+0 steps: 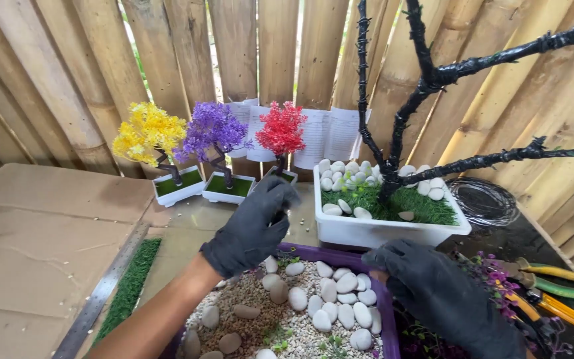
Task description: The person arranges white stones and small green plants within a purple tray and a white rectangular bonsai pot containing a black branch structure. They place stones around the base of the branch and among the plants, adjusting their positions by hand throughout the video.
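Nearest the camera, a purple plastic tray (pixel 385 312) holds fine gravel and smooth white pebbles (pixel 330 292). Right hand (pixel 450 292), black-gloved, rests on the tray's far right rim; whether it grips anything cannot be told. Left hand (pixel 254 226), black-gloved, hovers over the tray's far edge, fingers curled, apparently pinching something small, unclear what. Judged step: dressing the planter with stones; the next move calls for careful placement. Beyond, a white rectangular planter (pixel 380 233) contains artificial grass, white pebbles and a black wire-wrapped bare tree (pixel 400 119). Far left: three small white pots with yellow (pixel 149 133), purple (pixel 212 127) and red (pixel 282 129) miniature trees.
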